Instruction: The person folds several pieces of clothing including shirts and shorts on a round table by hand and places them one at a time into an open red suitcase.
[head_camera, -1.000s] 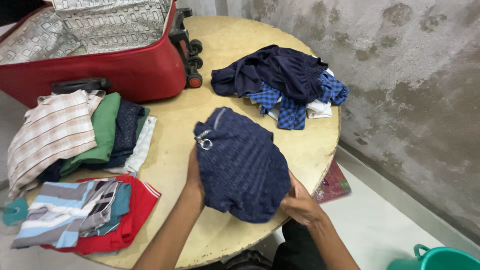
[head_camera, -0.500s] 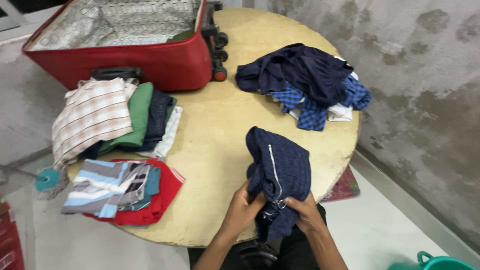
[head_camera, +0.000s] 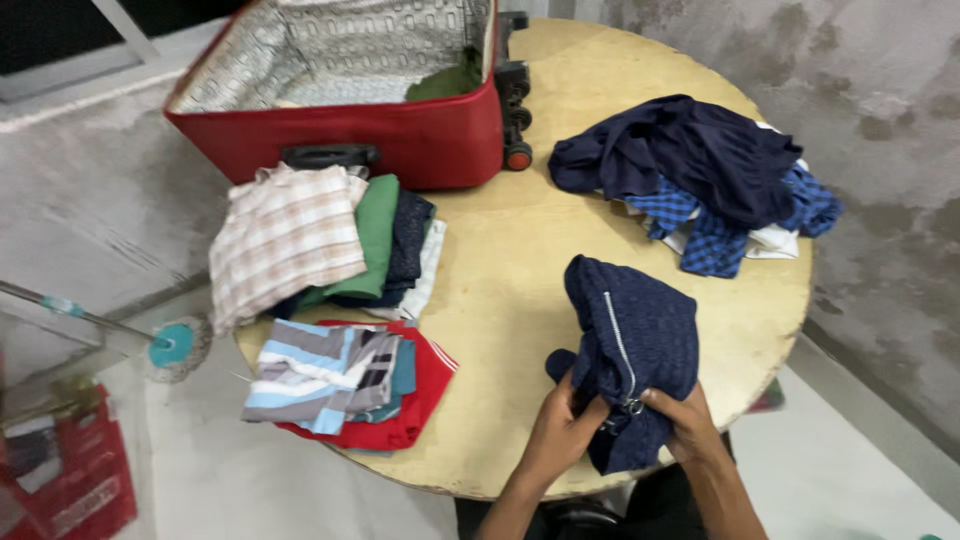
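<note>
- Round table (head_camera: 500, 290): the navy zip garment (head_camera: 630, 350) lies bunched at the near edge and could slide off if released.
- Left hand (head_camera: 560, 430) and right hand (head_camera: 680, 425): fingers clamped on the lower hem.
- Zip (head_camera: 620, 350): its pull may snag the knit.
</note>
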